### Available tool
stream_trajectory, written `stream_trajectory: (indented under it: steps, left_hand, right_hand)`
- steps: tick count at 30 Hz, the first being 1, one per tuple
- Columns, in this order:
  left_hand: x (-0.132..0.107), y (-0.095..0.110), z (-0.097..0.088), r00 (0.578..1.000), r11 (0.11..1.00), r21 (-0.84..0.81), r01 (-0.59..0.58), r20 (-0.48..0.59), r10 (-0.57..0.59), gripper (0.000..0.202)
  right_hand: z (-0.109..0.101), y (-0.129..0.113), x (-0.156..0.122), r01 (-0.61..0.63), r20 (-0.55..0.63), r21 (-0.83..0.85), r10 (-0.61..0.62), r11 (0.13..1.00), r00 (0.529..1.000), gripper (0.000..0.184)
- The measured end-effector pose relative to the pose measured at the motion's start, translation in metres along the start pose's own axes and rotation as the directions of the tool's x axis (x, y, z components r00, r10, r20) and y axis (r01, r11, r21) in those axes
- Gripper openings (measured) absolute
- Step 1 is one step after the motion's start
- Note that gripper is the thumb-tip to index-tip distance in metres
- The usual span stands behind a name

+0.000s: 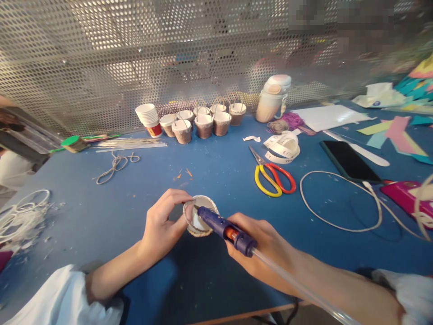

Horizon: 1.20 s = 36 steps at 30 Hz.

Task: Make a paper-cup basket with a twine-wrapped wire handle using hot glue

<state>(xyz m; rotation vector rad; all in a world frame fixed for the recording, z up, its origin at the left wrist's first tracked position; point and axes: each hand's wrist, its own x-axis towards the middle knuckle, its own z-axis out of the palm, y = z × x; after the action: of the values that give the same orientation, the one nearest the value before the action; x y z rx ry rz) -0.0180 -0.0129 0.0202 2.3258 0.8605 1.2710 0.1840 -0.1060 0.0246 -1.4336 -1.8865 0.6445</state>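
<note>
My left hand grips a small paper cup by its left side, thumb and fingers on the wall. The cup has a twisted cord around its rim, and its white inside faces up toward me. In my right hand is a purple hot glue gun, with a long clear glue stick running out of its back. The gun's nozzle points into the cup near the left inner rim. Whether the tip touches the wall I cannot tell. My right hand hides the gun's handle.
Beyond my hands stand several wrapped cups with handles, a stack of paper cups and a bottle. Scissors, a coiled tape, a phone and a white cable lie rightward. Cord scraps lie left.
</note>
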Motion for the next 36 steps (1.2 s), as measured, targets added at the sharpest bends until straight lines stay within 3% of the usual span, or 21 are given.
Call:
stream_trajectory:
  steps: [7, 11, 15, 19, 36]
  left_hand:
    - [-0.001, -0.001, 0.001, 0.994, 0.995, 0.043, -0.090, -0.062, 0.093, 0.016]
    - [-0.003, -0.002, 0.001, 0.995, 0.996, 0.024, -0.080, -0.055, 0.081, 0.016]
    - [-0.002, -0.002, 0.000, 0.994, 0.995, 0.035, -0.091, -0.063, 0.093, 0.015]
    - [-0.002, -0.002, 0.001, 0.992, 0.994, 0.051, -0.097, -0.077, 0.101, 0.018]
    - [-0.006, -0.003, 0.000, 0.995, 0.997, 0.017, -0.072, -0.064, 0.073, 0.019]
  right_hand:
    - [0.010, -0.004, -0.005, -0.037, 0.005, -0.017, 0.037, 0.999, 0.999, 0.009]
    - [0.009, -0.005, -0.003, -0.106, 0.008, 0.119, 0.106, 0.987, 0.994, 0.004]
    - [0.004, -0.008, 0.002, -0.110, -0.007, 0.242, 0.116, 0.964, 0.993, 0.014]
    - [0.003, -0.008, 0.004, -0.135, -0.007, 0.213, 0.140, 0.968, 0.990, 0.013]
    - [0.006, -0.006, 0.005, -0.044, -0.100, 0.125, 0.057, 0.991, 0.993, 0.015]
